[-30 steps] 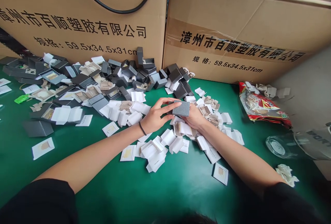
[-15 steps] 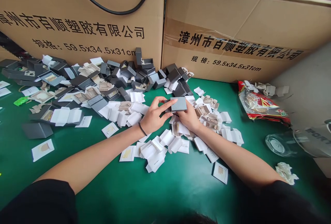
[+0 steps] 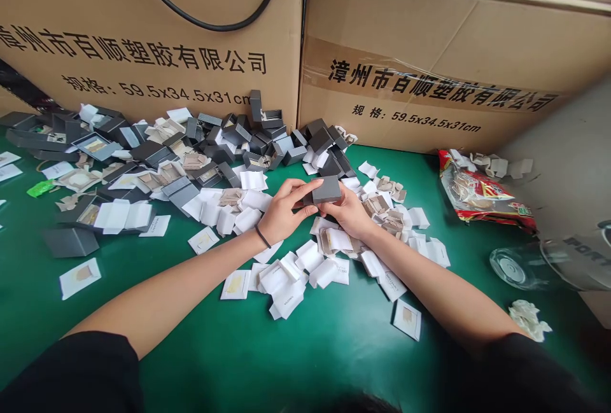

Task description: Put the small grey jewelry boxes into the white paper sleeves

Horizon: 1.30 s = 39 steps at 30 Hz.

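A grey box [image 3: 327, 190] was gripped by closed left hand [image 3: 282, 210] and right hand [image 3: 350, 212] above white cards [image 3: 305, 260], lid upward, long axis left-right. "59.5x34.5x31cm" was printed on cartons [image 3: 405, 63].

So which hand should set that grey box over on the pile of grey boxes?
Probably the left. Both hands grip the small grey box, but the left hand is on the side facing the pile of grey boxes, while the right hand sits over the white inserts, farther away.
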Each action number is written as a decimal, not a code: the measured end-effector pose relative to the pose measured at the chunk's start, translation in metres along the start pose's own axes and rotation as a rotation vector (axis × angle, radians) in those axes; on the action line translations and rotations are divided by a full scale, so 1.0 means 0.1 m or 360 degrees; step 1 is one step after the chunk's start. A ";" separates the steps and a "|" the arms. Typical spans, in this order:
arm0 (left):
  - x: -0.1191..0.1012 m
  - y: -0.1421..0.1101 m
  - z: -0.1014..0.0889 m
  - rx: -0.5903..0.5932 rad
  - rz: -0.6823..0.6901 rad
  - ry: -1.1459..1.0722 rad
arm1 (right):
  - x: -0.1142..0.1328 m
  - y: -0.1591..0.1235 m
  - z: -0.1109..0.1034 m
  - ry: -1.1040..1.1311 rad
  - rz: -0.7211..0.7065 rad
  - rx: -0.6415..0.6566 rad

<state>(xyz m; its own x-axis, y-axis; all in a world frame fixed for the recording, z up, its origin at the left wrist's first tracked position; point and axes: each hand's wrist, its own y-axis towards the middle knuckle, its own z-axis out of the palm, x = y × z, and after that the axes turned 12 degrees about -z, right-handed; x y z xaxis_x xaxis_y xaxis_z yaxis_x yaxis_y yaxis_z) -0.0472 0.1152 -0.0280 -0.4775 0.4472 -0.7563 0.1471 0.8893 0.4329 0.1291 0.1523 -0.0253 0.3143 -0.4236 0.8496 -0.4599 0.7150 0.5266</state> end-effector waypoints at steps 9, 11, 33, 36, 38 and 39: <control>-0.05 -0.01 0.00 -0.0163 0.0172 0.0231 | -0.10 -0.05 0.05 -0.0673 -0.0237 -0.0078; -0.05 -0.01 0.00 -0.0215 0.0198 0.0336 | -0.11 -0.04 0.04 -0.0960 -0.0366 -0.0140; 0.07 0.28 -0.43 -0.0333 -0.0197 0.1673 | -0.17 -0.06 0.03 -0.1922 -0.0578 -0.0101; -0.09 0.31 -0.47 -0.0375 -0.0327 0.1625 | -0.14 -0.06 0.04 -0.1931 -0.0623 -0.0115; -0.17 0.33 -0.54 -0.0365 -0.0428 0.1656 | -0.12 -0.07 0.04 -0.1940 -0.0645 -0.0105; -0.19 0.35 -0.58 -0.0323 -0.0503 0.1685 | -0.12 -0.07 0.04 -0.1940 -0.0659 -0.0100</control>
<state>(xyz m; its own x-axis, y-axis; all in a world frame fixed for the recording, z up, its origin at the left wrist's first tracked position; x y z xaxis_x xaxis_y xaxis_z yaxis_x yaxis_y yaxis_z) -0.0830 0.1321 0.0295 -0.9780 -0.1881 -0.0902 -0.2086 0.8733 0.4402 0.1251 0.1501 -0.0388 -0.5493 -0.8269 0.1202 -0.4606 0.4197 0.7821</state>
